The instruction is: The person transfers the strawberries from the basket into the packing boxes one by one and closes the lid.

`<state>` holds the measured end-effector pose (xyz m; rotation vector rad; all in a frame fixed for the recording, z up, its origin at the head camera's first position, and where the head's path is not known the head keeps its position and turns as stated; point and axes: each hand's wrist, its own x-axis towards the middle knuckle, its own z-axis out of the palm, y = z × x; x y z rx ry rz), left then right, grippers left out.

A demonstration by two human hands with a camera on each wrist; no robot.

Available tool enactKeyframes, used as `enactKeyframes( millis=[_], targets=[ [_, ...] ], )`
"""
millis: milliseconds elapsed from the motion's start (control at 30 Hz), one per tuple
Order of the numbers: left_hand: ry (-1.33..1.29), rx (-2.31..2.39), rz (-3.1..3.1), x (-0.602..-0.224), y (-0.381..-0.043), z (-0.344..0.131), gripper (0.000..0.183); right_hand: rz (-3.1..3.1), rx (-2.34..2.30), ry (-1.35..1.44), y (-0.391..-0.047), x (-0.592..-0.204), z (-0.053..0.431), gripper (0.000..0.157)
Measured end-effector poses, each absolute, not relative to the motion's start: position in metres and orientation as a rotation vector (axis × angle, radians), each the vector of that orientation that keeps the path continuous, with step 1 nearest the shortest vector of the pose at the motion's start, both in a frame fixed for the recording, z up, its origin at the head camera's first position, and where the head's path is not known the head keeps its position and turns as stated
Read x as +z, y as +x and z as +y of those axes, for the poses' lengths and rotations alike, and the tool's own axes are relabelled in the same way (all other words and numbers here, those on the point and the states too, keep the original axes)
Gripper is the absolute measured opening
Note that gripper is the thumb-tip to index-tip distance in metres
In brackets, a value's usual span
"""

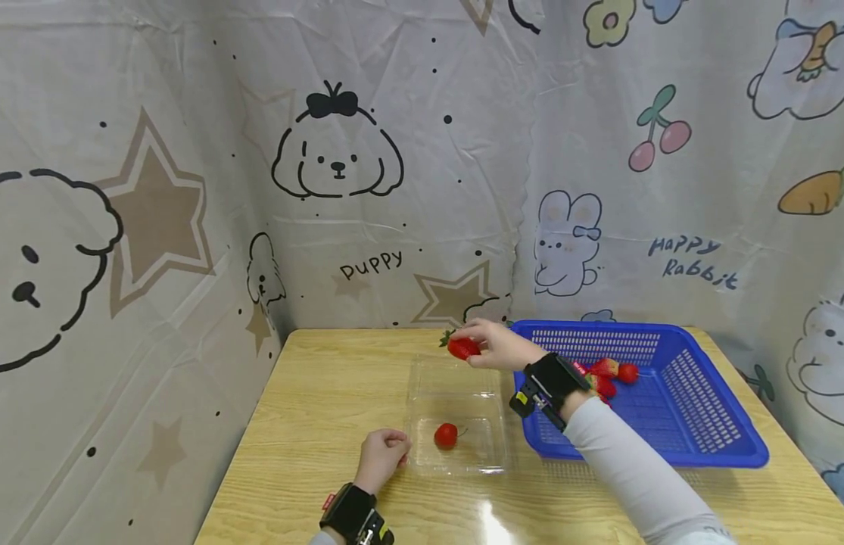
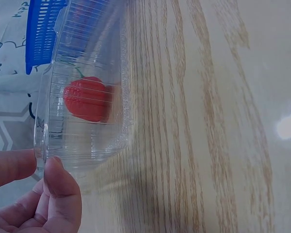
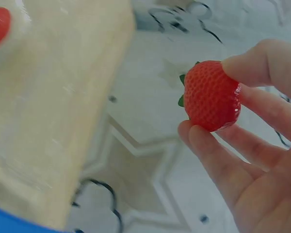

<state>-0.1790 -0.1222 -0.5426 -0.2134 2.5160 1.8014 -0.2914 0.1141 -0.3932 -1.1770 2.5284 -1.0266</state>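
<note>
My right hand (image 1: 498,346) pinches a red strawberry (image 3: 212,96) between thumb and fingertips, held above the far end of a clear plastic box (image 1: 422,446). Green leaves show on the strawberry's far side in the right wrist view. The box stands with its hinged lid folded back, and a red cherry (image 1: 446,436) with a thin stem lies in the near half. At the box's left edge, my left hand (image 1: 383,458) grips the rim between thumb and forefinger, seen close up in the left wrist view.
A blue perforated basket (image 1: 694,446) stands to the right, with several red fruits (image 1: 604,369) at its left side, partly behind my right wrist. Printed curtains (image 1: 422,151) hang behind and to the left of the wooden table (image 1: 312,401).
</note>
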Motion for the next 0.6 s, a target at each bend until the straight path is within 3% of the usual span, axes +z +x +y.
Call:
enactKeyframes(
  millis=[600],
  targets=[
    [-0.230,1.790,2.502,-0.543,-0.180,-0.123,0.015,2.488,-0.616,-1.159,-0.269,-0.478,0.061,0.039]
  ],
)
